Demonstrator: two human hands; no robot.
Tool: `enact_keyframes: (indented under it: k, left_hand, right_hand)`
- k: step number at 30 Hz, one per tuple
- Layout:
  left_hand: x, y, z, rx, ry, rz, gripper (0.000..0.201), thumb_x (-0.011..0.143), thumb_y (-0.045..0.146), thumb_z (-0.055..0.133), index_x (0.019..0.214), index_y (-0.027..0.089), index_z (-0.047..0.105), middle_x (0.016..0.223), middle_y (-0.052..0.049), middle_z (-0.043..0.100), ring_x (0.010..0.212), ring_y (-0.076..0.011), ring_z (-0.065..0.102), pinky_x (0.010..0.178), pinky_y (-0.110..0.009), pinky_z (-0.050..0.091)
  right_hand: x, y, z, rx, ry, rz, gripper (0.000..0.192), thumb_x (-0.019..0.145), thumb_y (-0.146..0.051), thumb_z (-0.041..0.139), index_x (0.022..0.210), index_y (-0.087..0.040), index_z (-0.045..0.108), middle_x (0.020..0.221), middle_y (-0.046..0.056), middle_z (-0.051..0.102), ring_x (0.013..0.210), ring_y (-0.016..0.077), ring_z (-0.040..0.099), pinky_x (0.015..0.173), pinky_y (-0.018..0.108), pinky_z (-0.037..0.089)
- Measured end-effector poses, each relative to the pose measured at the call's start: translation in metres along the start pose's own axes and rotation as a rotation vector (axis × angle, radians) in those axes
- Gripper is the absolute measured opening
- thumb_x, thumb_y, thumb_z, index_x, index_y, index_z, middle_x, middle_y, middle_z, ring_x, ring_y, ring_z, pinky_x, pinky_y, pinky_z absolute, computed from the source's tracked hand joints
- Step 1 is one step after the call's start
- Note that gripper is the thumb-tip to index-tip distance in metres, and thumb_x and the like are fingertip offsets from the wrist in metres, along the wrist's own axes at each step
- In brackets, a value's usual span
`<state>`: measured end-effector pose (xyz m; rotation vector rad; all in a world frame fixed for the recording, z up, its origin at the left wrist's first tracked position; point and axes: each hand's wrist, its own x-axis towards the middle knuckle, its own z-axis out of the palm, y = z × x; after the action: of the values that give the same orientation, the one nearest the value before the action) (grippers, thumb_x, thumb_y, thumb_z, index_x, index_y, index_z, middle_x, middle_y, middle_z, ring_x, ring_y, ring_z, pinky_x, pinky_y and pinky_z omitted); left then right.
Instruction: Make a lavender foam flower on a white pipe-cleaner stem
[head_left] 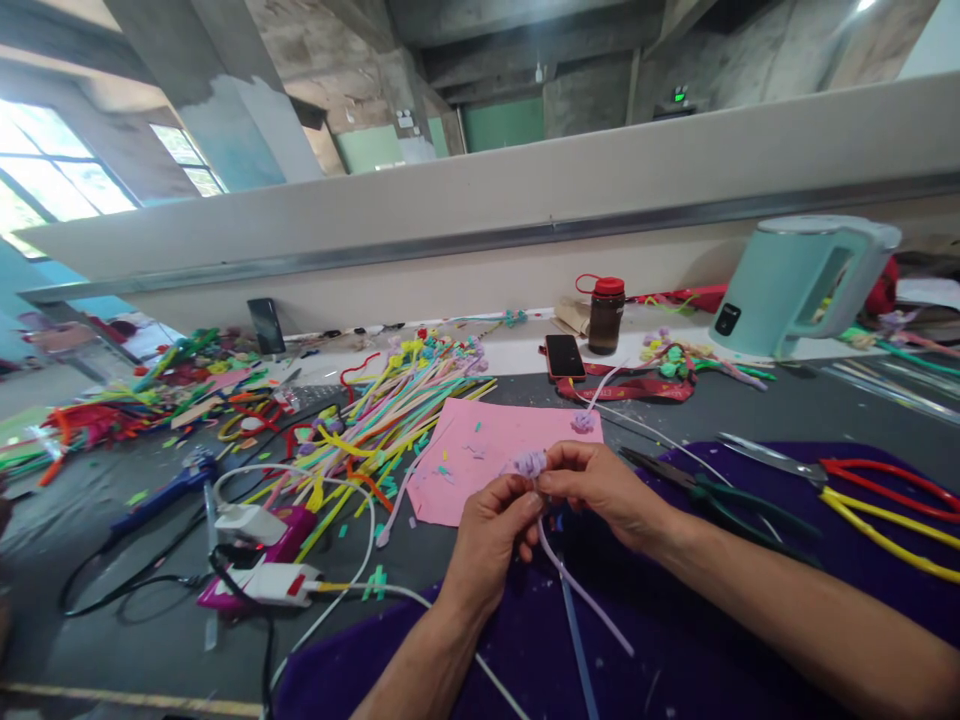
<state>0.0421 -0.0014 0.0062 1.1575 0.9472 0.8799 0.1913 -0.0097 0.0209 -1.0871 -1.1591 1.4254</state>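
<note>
Far left of the grip, a red and green heap of scraps point(112, 410) is spread over the grey table point(150, 640), and nearer in a blue glue gun point(161, 495) and white chargers point(262, 555) with their cables are lying. Up-left of the grip, a fan of coloured straws point(390, 410) is piled, many already tipped with small flowers, so a good share of the work is judged done. Just behind the grip a pink sheet point(480, 470) is laid. The left hand point(487, 530) and right hand point(600, 490) are closed together, fingertips pinching a lilac paper flower point(529, 463) on its pale straw point(585, 595), which trails down-right over a purple cloth point(675, 640); this flower is judged unfinished. Right of the grip, green pliers point(720, 495) and red and yellow scissors point(862, 480) are crowded close; open room is left only toward the body.
</note>
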Motion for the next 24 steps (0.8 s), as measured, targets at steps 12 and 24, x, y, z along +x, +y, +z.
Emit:
enact_keyframes:
  k: [12,24]
  left_hand:
    - [-0.001,0.001,-0.001,-0.074,-0.059,-0.038,0.019,0.068,0.031,0.066,0.070,0.014,0.059,0.053,0.003,0.054,0.037,-0.0037,0.041,0.035,-0.015,0.031]
    - [0.003,0.012,-0.010,-0.369,-0.075,-0.170,0.020,0.066,0.030,0.065,0.071,0.013,0.058,0.057,0.003,0.054,0.035,-0.0007,0.035,0.032,-0.013,0.023]
  right_hand:
    - [-0.003,-0.004,0.002,0.027,0.003,-0.014,0.009,0.064,-0.019,0.064,0.066,-0.014,0.057,0.054,-0.005,0.054,0.049,0.0066,0.047,0.045,0.018,0.030]
    - [-0.004,-0.005,-0.002,0.025,0.042,0.012,0.011,0.066,-0.017,0.054,0.073,-0.013,0.061,0.065,-0.001,0.060,0.046,0.0060,0.047,0.041,0.018,0.028]
